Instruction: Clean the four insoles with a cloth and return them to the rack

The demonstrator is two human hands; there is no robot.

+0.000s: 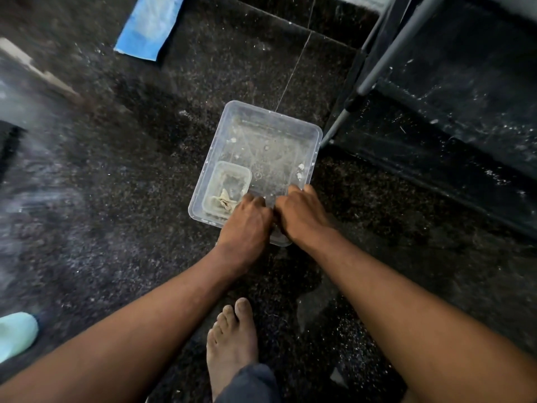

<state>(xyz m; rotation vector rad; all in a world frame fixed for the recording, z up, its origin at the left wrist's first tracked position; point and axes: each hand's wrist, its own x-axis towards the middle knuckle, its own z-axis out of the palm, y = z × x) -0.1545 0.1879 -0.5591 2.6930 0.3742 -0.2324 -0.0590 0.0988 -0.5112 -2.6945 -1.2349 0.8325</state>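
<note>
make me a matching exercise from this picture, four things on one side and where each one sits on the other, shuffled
Things:
1. cloth
2. blue sheet
3. pale green item
4. bare foot

Places:
A. far left edge of the floor, low in the view
B. inside the small tub within the clear container
C. between the two forearms, near the viewer
D. on the floor at the top left

Pairs: 1-B, 2-D, 3-A, 4-C
</note>
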